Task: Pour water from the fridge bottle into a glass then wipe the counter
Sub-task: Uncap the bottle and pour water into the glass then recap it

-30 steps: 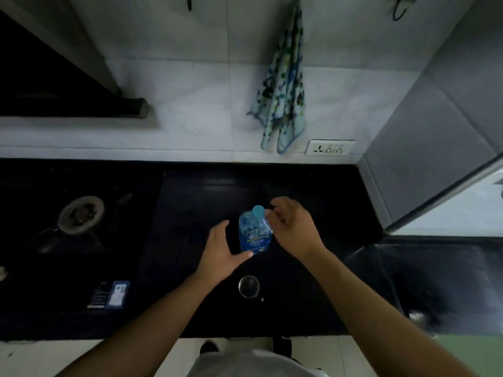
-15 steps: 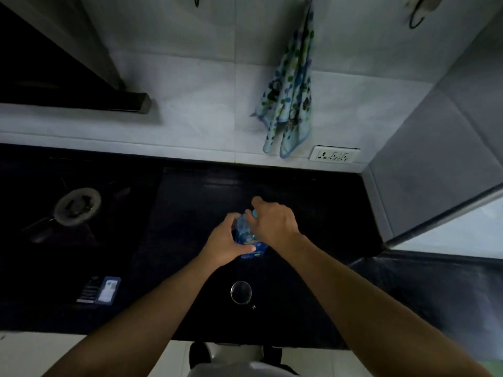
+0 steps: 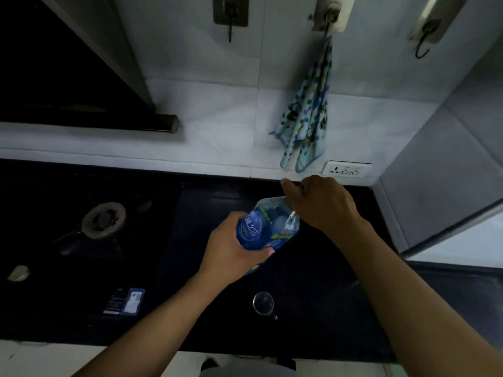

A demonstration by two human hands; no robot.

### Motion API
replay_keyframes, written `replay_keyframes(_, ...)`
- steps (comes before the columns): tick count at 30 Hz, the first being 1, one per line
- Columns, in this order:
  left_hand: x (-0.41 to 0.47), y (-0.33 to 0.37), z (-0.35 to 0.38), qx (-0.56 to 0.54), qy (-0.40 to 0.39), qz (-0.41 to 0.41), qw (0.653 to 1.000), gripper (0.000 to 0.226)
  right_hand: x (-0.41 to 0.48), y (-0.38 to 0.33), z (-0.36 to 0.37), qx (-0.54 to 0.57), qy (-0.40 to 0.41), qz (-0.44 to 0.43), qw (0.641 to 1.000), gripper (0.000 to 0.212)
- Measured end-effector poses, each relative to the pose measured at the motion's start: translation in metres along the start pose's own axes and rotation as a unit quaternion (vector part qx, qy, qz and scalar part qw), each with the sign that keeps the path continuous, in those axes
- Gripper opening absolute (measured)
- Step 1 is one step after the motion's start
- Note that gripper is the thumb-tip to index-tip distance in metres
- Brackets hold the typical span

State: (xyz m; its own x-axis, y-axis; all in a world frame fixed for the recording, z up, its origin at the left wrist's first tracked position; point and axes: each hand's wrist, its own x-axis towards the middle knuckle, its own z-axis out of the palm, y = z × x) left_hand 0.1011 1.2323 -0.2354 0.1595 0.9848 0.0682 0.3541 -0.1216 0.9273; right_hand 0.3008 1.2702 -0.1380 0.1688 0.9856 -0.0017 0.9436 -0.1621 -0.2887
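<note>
A clear plastic water bottle point(image 3: 268, 223) with a blue label is lifted off the black counter point(image 3: 313, 281) and tilted. My left hand point(image 3: 231, 250) grips its body from the left. My right hand point(image 3: 319, 204) is closed over the bottle's top, hiding the cap. A small clear glass point(image 3: 263, 302) stands upright on the counter below the bottle, near the front edge. A patterned blue-green cloth point(image 3: 306, 118) hangs from a wall hook above.
A gas hob burner point(image 3: 104, 219) sits at the left of the counter, with a small label sticker point(image 3: 124, 301) near the front. A wall socket point(image 3: 346, 168) is behind the hands. A grey fridge door point(image 3: 446, 172) stands at the right.
The bottle stood on the counter with both hands closing in; now my left hand has lifted and tilted it while my right hand covers its top.
</note>
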Motion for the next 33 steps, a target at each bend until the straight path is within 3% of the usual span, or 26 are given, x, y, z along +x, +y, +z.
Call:
replay_keyframes(3,-0.007,0.001,-0.018,-0.022,-0.018,-0.021,0.999,0.059,-0.007,-0.021,-0.003,0.032,-0.017,0.007,0.999,0.061)
replay_keyframes(7,-0.014,0.007,-0.059,-0.141,-0.102,-0.030,0.984,0.055,-0.038,-0.054,-0.022,0.097,0.060,-0.109,0.987,0.057)
replay_keyframes(9,-0.014,0.012,-0.083,-0.192,-0.187,-0.016,0.963,0.060,-0.056,-0.066,-0.037,0.124,0.108,-0.233,0.958,0.054)
replay_keyframes(12,-0.015,0.020,-0.110,-0.260,-0.355,0.007,0.898,0.071,-0.074,-0.080,-0.054,0.191,0.107,-0.429,0.876,0.044)
replay_keyframes(14,-0.019,0.022,-0.115,-0.246,-0.360,0.013,0.900,0.070,-0.070,-0.079,-0.052,0.193,0.129,-0.473,0.850,0.043)
replay_keyframes(16,-0.026,0.022,-0.105,-0.161,-0.247,-0.001,0.956,0.067,-0.059,-0.070,-0.043,0.143,0.129,-0.385,0.903,0.047)
replay_keyframes(18,-0.034,0.019,-0.089,-0.018,-0.085,0.008,0.996,0.061,-0.049,-0.062,-0.032,0.077,0.025,-0.175,0.981,0.057)
replay_keyframes(19,-0.036,0.016,-0.083,0.048,-0.038,0.035,0.998,0.058,-0.047,-0.060,-0.025,0.050,-0.037,-0.065,0.996,0.063)
replay_keyframes(21,-0.035,0.007,-0.079,0.094,-0.030,0.070,0.993,0.057,-0.050,-0.061,-0.010,0.006,-0.080,0.034,0.996,0.069)
replay_keyframes(23,-0.029,-0.002,-0.087,0.056,-0.072,0.047,0.995,0.060,-0.062,-0.066,-0.002,0.001,-0.021,0.016,1.000,0.067)
replay_keyframes(25,-0.022,-0.011,-0.101,-0.059,-0.179,0.002,0.982,0.065,-0.078,-0.071,-0.001,0.036,0.080,-0.135,0.987,0.056)
replay_keyframes(27,-0.020,-0.014,-0.111,-0.164,-0.283,-0.023,0.945,0.069,-0.093,-0.072,-0.008,0.127,0.078,-0.283,0.947,0.042)
replay_keyframes(28,-0.019,-0.015,-0.113,-0.182,-0.310,-0.025,0.933,0.071,-0.098,-0.071,-0.010,0.177,0.062,-0.310,0.932,0.039)
replay_keyframes(30,-0.020,-0.012,-0.109,-0.146,-0.292,-0.007,0.945,0.069,-0.104,-0.067,-0.011,0.185,0.071,-0.262,0.944,0.033)
replay_keyframes(33,-0.033,-0.001,-0.085,0.041,-0.132,0.047,0.989,0.063,-0.096,-0.064,-0.013,0.022,0.030,0.001,0.999,0.040)
